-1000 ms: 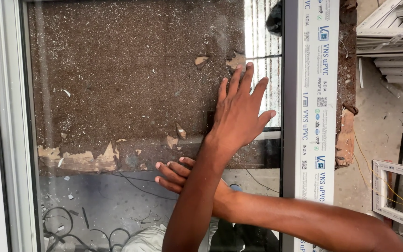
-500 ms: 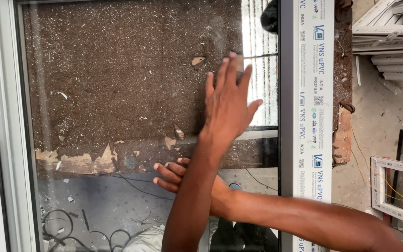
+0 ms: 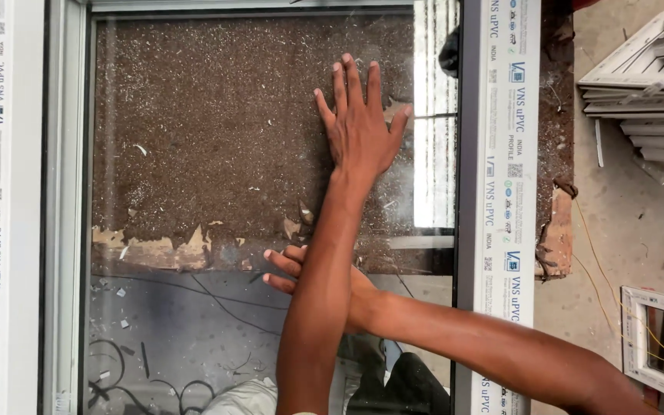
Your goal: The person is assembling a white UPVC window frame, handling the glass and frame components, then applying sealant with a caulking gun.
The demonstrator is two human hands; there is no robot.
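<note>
at nine o'clock a white window frame profile (image 3: pixel 9 207) runs top to bottom, with a strip of protective film on it. just inside it sits the frame's inner rail, and then the glass pane (image 3: pixel 194 154) that fills the middle of the view. through the glass shows a rough brown surface speckled with white grit, and below it, toward seven o'clock, a grey floor with dark loose cables (image 3: pixel 147 376).

the person's arms cross over the pane. the left hand (image 3: pixel 359 127), whose forearm rises from six o'clock, lies flat on the glass toward twelve o'clock, palm down, fingers spread wide and pointing up; it grips nothing. the right hand (image 3: pixel 301 273), whose forearm comes in from five o'clock, passes under the left forearm near the centre; only its fingertips show to the left of that arm, resting on the glass, and how far the hand is spread cannot be told. it holds nothing that can be seen.

at three o'clock the second white frame profile (image 3: pixel 509 192) runs upright, also film-covered. beyond it is a broken brown edge (image 3: pixel 559 230) of masonry, then concrete floor with a yellow wire. stacked white window frames (image 3: pixel 647 84) lie at two o'clock, and another white frame (image 3: pixel 659 338) at four o'clock.
</note>
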